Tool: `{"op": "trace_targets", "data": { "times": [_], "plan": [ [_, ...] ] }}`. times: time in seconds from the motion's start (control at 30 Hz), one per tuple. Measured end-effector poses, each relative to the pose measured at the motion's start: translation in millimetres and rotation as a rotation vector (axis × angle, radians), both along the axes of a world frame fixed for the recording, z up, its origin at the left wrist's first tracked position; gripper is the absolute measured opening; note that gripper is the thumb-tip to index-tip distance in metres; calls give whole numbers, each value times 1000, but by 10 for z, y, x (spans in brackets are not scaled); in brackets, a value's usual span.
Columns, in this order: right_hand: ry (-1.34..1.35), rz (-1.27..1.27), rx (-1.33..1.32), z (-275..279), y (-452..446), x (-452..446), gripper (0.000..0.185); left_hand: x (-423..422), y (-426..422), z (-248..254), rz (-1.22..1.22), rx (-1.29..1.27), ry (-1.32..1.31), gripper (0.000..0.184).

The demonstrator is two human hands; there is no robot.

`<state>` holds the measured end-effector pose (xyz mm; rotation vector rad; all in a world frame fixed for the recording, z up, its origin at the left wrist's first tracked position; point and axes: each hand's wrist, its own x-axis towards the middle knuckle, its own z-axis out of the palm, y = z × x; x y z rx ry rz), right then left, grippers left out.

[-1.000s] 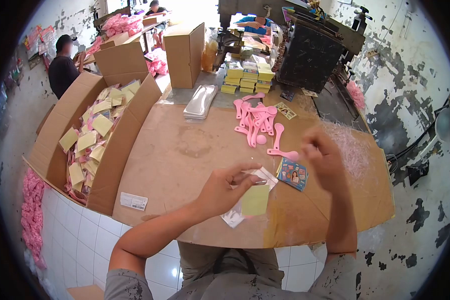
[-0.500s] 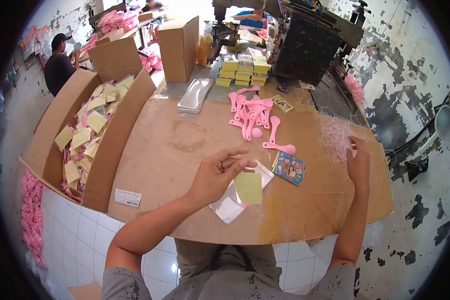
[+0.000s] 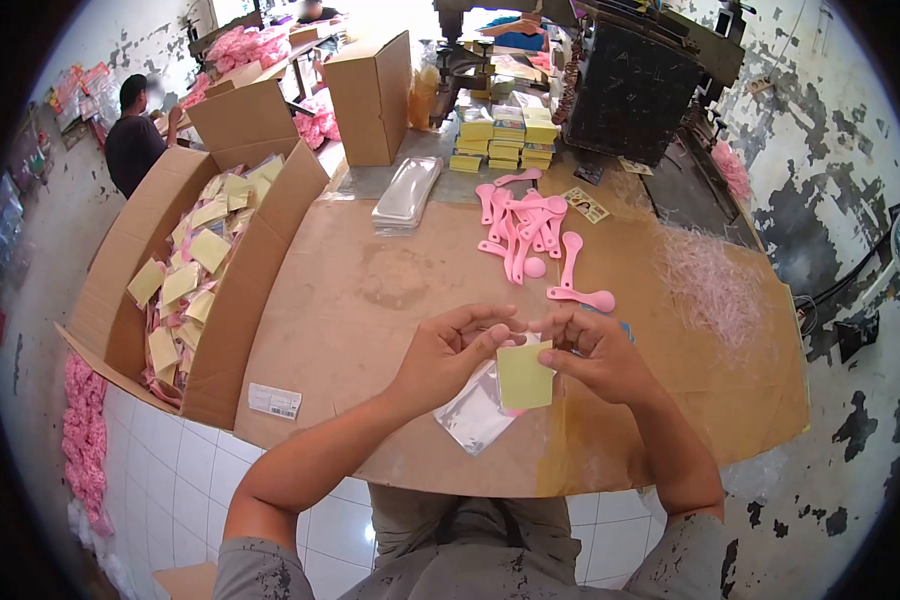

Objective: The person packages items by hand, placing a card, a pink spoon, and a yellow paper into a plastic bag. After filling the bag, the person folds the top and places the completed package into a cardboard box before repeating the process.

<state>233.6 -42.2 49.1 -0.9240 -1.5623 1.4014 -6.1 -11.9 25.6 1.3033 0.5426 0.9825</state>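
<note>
A pale yellow card (image 3: 525, 378) stands between my hands, low over the near part of the cardboard-covered table. My right hand (image 3: 598, 358) grips its upper right corner, thumb on the face. My left hand (image 3: 457, 347) has thumb and fingers curled together by the card's upper left corner; what they pinch is not clear. Beneath lies a clear plastic bag (image 3: 470, 420), with a bit of pink at the card's lower edge. Blue printed cards are mostly hidden behind my right hand. Pink spoons (image 3: 526, 228) are heaped farther back, and one spoon (image 3: 582, 297) lies just beyond my right fingers.
A carton (image 3: 215, 345) of packed yellow cards stands left. Clear bags (image 3: 408, 192) are stacked at the back, near yellow card stacks (image 3: 505, 135) and a black machine (image 3: 630, 95). Shredded pink strands (image 3: 710, 285) lie right. A person (image 3: 135, 145) is at the far left.
My right hand has come in from the shredded strands on the right and taken the yellow card's corner. My left hand stays by the card. The view has shifted slightly.
</note>
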Motion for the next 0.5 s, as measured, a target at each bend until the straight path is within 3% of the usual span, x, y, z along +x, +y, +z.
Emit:
{"op": "trace_targets", "data": {
  "times": [0.5],
  "plan": [
    [-315, -25, 294, 5, -136, -77, 26, 2, -30, 46, 223, 70, 31, 20]
  ]
}}
